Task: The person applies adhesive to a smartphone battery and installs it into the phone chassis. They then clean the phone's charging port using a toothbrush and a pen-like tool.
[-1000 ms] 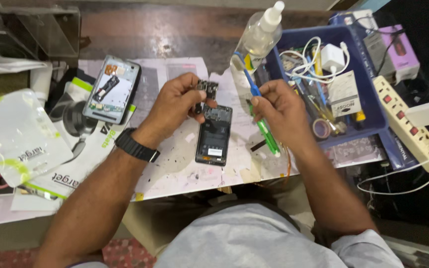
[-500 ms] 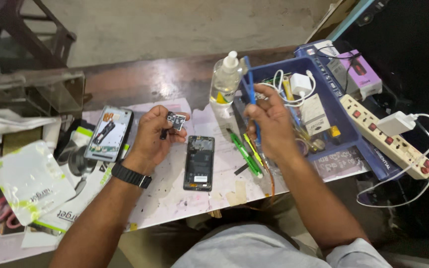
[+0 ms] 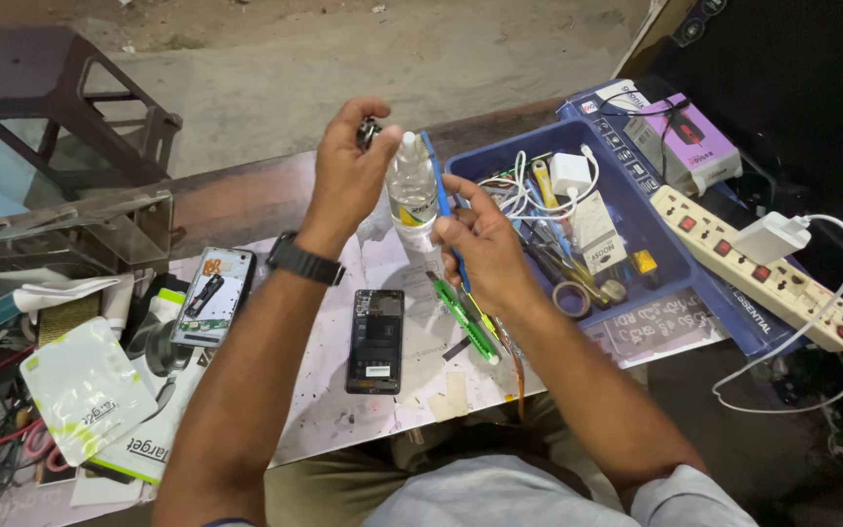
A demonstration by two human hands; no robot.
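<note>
My left hand (image 3: 345, 176) is raised above the table, with a small dark phone part (image 3: 369, 128) pinched in its fingertips, right beside the nozzle of a clear plastic bottle (image 3: 412, 195). My right hand (image 3: 480, 244) grips a thin blue tool (image 3: 438, 181) that points upward, and its fingers rest against the bottle's right side. Below both hands, an opened black phone (image 3: 375, 342) lies flat on the paper-covered table. A black watch sits on my left wrist.
A blue tray (image 3: 680, 283) of cables, tape and tools stands to the right, with a white power strip (image 3: 763, 268) and a pink box (image 3: 697, 144) beyond it. A green tool (image 3: 466, 330) lies by my right wrist. At left are a second opened phone (image 3: 212, 298) and a white pouch (image 3: 85, 390).
My left hand has lifted the small part from over the phone up to the bottle's nozzle. My right hand, with the blue tool, has come against the bottle. The camera tilted up.
</note>
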